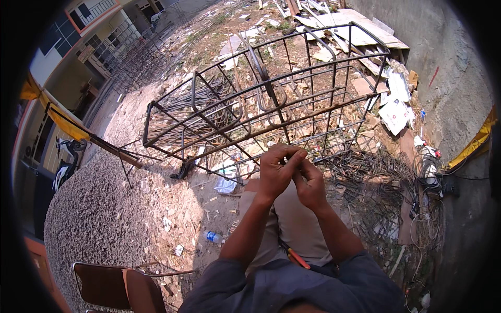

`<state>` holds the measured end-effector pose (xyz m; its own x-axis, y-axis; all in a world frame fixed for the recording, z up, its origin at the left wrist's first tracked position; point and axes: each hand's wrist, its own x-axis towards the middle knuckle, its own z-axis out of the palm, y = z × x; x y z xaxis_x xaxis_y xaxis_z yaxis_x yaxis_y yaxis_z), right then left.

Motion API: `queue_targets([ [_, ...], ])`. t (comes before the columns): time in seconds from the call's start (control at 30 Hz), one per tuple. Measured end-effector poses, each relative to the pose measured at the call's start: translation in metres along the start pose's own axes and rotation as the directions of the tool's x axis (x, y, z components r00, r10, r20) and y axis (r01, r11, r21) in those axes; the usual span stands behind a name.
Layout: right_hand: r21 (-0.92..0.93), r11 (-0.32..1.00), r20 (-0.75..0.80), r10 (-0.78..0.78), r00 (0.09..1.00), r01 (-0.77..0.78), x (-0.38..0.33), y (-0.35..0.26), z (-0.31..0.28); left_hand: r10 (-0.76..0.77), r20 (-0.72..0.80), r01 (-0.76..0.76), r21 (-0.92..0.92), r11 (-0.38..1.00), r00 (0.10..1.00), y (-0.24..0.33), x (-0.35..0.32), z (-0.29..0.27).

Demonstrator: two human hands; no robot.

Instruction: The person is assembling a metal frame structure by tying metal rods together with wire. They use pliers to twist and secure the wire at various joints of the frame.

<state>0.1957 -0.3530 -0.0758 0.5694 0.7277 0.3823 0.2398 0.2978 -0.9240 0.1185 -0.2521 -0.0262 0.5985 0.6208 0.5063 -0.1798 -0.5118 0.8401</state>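
Note:
My left hand [276, 171] and my right hand [310, 183] meet above my knees, fingertips close together. Both have their fingers curled in a pinch; whatever lies between them is too small or hidden to make out. Just beyond the hands, a rebar cage [284, 124] of dark longitudinal bars and bent rectangular ties stands at a slant, its left end nearer. On my lap rests a tool with a red handle [298, 259], its head hidden.
Bundled steel rods [182, 115] lie behind the cage. Tangled wire [373, 169] is at right, near a concrete wall [443, 68]. A gravel heap [99, 214], a brown chair [102, 286] and a plastic bottle [213, 237] are at left. Boards [360, 28] lie at the back.

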Motion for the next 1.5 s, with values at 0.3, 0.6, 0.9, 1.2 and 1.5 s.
queue_targets([
  [0.3, 0.309, 0.95, -0.323, 0.065, 0.944, 0.04, 0.035, 0.001, 0.01, -0.048, -0.214, 0.09, 0.191, 0.977, 0.976, -0.022, -0.028, -0.038],
  [0.6, 0.272, 0.787, -0.713, -0.221, 0.665, 0.554, 0.096, -0.076, -0.04, 0.307, -0.134, -0.156, 0.635, 0.757, 0.942, -0.013, 0.027, -0.094],
  [0.9, -0.223, 0.808, -0.628, -0.547, 0.554, 0.546, 0.1, -0.108, -0.101, -0.131, 0.524, -0.043, 0.306, 0.951, 0.842, 0.004, -0.055, -0.077],
  [1.2, -0.139, 0.987, -0.362, 0.027, 0.932, -0.083, 0.026, 0.024, -0.082, -0.139, 0.882, -0.071, 0.191, 0.979, 0.451, -0.008, -0.229, -0.057],
  [1.5, -0.239, 0.945, -0.39, 0.119, 0.913, -0.225, -0.016, 0.064, -0.061, -0.057, 0.87, -0.167, 0.158, 0.973, 0.49, -0.022, -0.232, -0.035],
])
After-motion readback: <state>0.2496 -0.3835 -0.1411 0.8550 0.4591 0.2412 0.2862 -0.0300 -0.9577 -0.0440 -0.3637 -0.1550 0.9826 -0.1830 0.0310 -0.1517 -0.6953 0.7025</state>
